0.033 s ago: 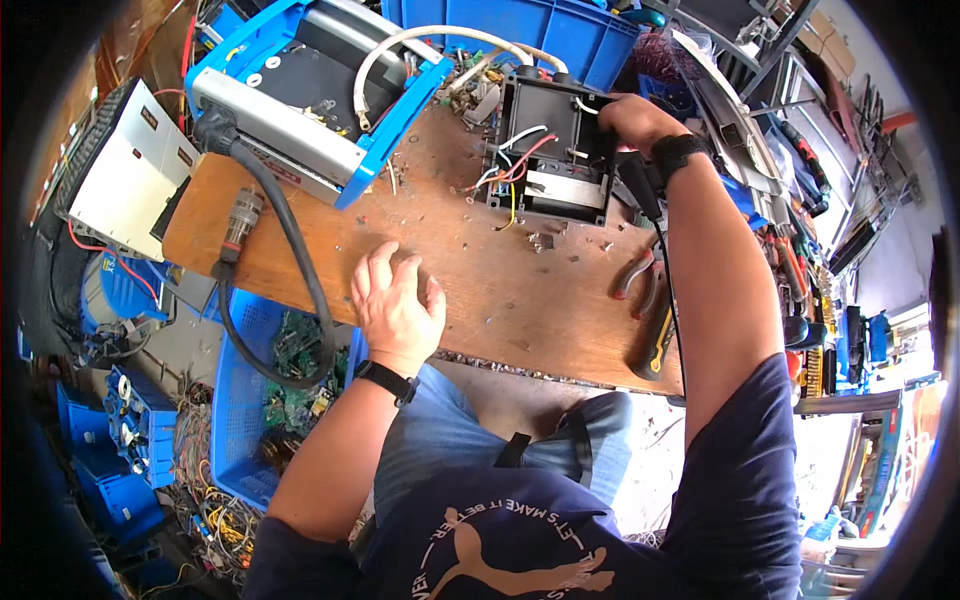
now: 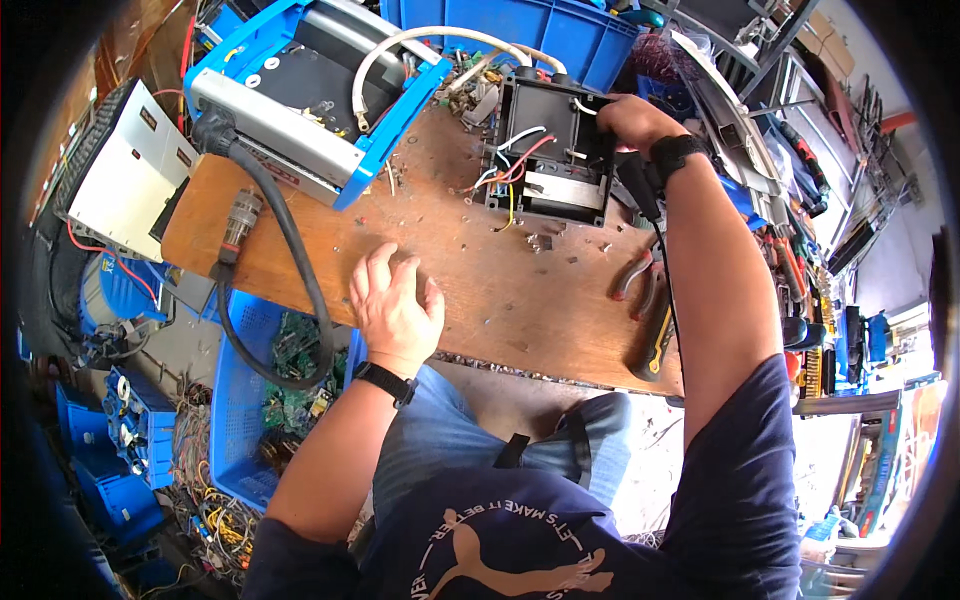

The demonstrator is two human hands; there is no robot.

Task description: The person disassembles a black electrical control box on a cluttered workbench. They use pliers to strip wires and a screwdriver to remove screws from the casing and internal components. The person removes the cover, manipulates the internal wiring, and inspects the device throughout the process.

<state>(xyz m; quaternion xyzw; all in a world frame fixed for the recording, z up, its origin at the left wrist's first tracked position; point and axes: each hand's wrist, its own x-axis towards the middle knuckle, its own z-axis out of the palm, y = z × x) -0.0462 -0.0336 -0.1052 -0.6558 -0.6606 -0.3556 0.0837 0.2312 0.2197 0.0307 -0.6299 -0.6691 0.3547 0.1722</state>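
My left hand (image 2: pixel 398 310) rests on the wooden bench top (image 2: pixel 500 300) near its front edge, fingers spread, holding nothing. My right hand (image 2: pixel 640 122) is curled at the right edge of an opened black plastic case (image 2: pixel 545 130); its fingertips are hidden. Just below that hand is a black tapered corded handle (image 2: pixel 638 185), its thin cable running down beside my forearm. Whether the hand grips the handle or the case edge is hard to see. Loose coloured wires (image 2: pixel 510 165) stick out of the case's left side, and a thick white cable (image 2: pixel 440 32) arches from its top.
A blue-framed metal machine housing (image 2: pixel 290 110) stands at the bench's left, with a thick black cable (image 2: pixel 295 230) looping down. Pliers (image 2: pixel 635 280) and a yellow-black tool (image 2: pixel 657 350) lie near my right forearm. A blue basket of circuit boards (image 2: pixel 240 430) sits below left.
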